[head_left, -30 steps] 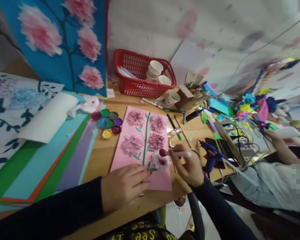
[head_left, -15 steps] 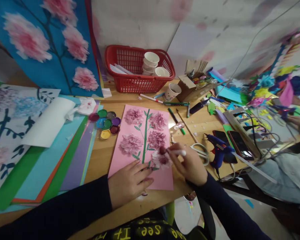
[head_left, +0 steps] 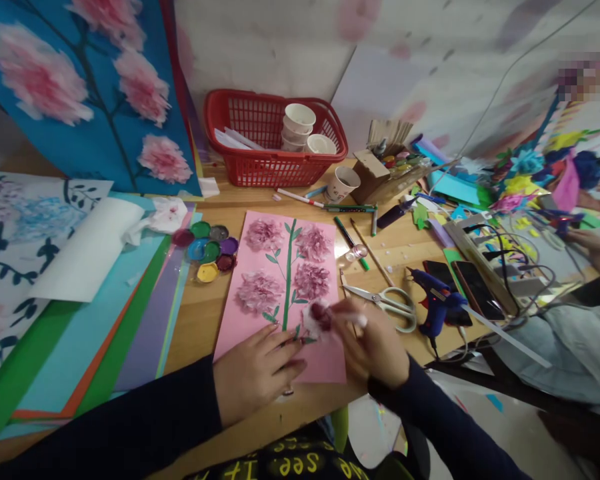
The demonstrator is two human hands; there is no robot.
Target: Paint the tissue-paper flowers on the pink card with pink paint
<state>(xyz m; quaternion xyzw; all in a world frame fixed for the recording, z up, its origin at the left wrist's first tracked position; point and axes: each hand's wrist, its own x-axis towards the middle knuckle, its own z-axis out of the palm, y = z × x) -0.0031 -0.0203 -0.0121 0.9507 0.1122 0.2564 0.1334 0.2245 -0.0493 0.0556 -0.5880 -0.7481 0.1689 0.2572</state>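
Note:
A pink sheet (head_left: pixel 233 327) lies on the table, bearing a painted green stem (head_left: pixel 289 273) with leaves and several ruffled pink-purple flowers (head_left: pixel 259 291). My left hand (head_left: pixel 260 370) rests flat across its lower part, fingers stretched out and slightly apart. Between the closed fingers of my right hand (head_left: pixel 375 343) is a paint dabber (head_left: pixel 322 316) with a white handle and a dark red rounded head. That head touches or hovers just over a paler, whiter flower (head_left: pixel 310 327) at the lower right of the stem; which of the two I cannot tell.
Paint pots (head_left: pixel 211 250) stand left of the sheet, beside stacked coloured paper (head_left: pixel 145 333). Scissors (head_left: pixel 387 303), a blue glue gun (head_left: pixel 435 300) and phones (head_left: pixel 477 290) lie to the right. Behind are a red basket (head_left: pixel 265 167) and a paper cup (head_left: pixel 343 185). Another person's hand (head_left: pixel 595 250) is far right.
My right hand has shifted slightly down and left with the dabber, whose head now covers more of the pale flower. More of the scissors shows. My left hand stays on the sheet.

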